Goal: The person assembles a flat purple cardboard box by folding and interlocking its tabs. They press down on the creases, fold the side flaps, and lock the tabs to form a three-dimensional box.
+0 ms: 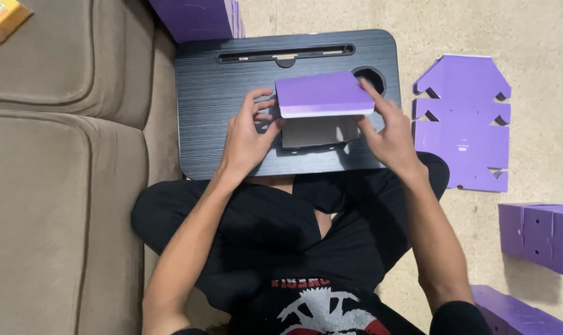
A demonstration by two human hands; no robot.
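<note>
A small purple cardboard box (321, 94) with a white inside stands on the black lap desk (225, 80), its lid tilted open toward me. My left hand (247, 133) grips the box's left side, fingers spread along its edge. My right hand (387, 130) holds the right side, with the index finger stretched up along the lid's corner. Both forearms reach in from below over my crossed legs in black trousers.
A flat unfolded purple box blank (461, 121) lies on the beige floor to the right. Folded purple boxes (539, 236) sit at lower right, another stack (197, 17) beyond the desk. A brown sofa (52, 155) fills the left, with a yellow carton (3, 17) on it.
</note>
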